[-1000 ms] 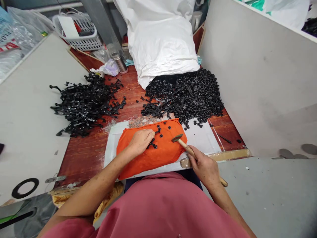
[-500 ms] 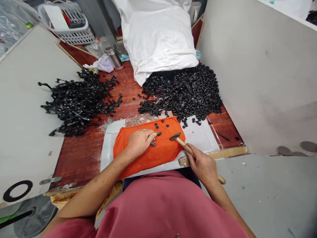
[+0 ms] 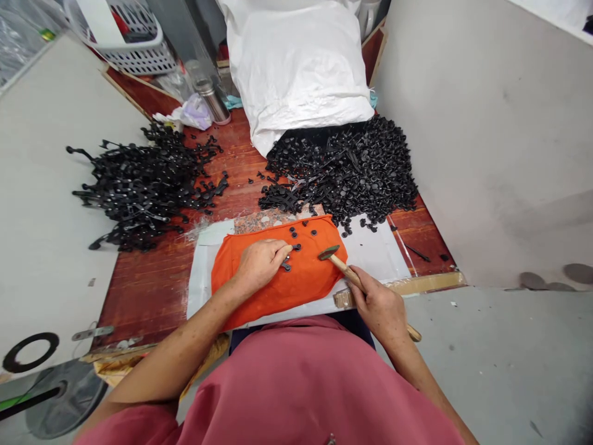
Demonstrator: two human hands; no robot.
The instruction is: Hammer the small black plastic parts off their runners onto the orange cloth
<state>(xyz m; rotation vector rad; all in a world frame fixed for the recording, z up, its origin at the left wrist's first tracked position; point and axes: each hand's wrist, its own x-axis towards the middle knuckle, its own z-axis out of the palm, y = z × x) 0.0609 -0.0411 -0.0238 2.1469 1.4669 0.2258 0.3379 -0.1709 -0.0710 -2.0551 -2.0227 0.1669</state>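
My left hand (image 3: 260,262) is closed on a small black plastic part (image 3: 286,267), whose round ends stick out past my thumb and fingers. Beneath it lies an orange cloth (image 3: 259,304), spread over the work spot. Several small black round pieces (image 3: 314,232) rest on the cloth just beyond my fingers. My right hand (image 3: 378,304) is wrapped around the wooden handle of a hammer (image 3: 345,269). The hammer's greenish metal head hovers over or rests on the right side of the cloth; I cannot tell which.
At the left is a heap of linked black parts (image 3: 139,185). A larger pile of small black pieces (image 3: 370,167) spills from a white sack (image 3: 301,68) at the back. A steel flask (image 3: 214,102) and a white basket (image 3: 143,57) stand back left. Grey panels (image 3: 463,136) flank the table (image 3: 143,290).
Both hands keep almost the same place, the hammer still in my right hand. The view has shifted slightly.
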